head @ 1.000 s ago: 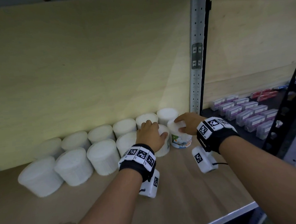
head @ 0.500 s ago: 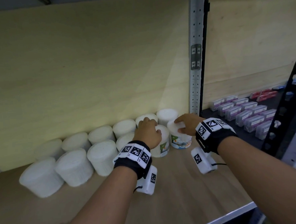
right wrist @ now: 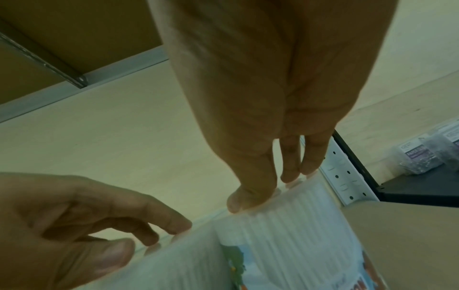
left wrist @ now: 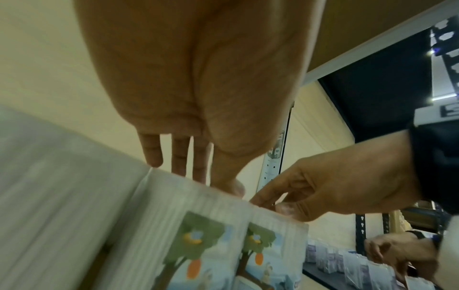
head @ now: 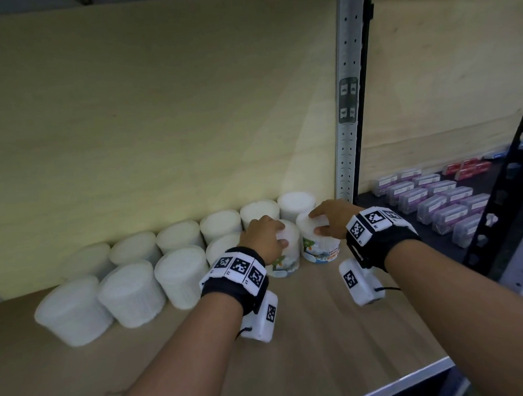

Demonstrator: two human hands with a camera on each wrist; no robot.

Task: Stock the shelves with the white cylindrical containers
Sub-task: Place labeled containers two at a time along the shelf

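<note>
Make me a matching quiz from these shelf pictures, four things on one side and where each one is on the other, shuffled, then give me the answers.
Things
1. left hand
2. right hand
3. purple-labelled packs
4. perforated metal upright

Places
A. on the dark shelf on the right
B. gripping the top of the rightmost front-row container
C. standing between the two shelf bays
D. gripping the top of the container just left of that one

Pairs: 1-D, 2-B, 3-A, 4-C
</note>
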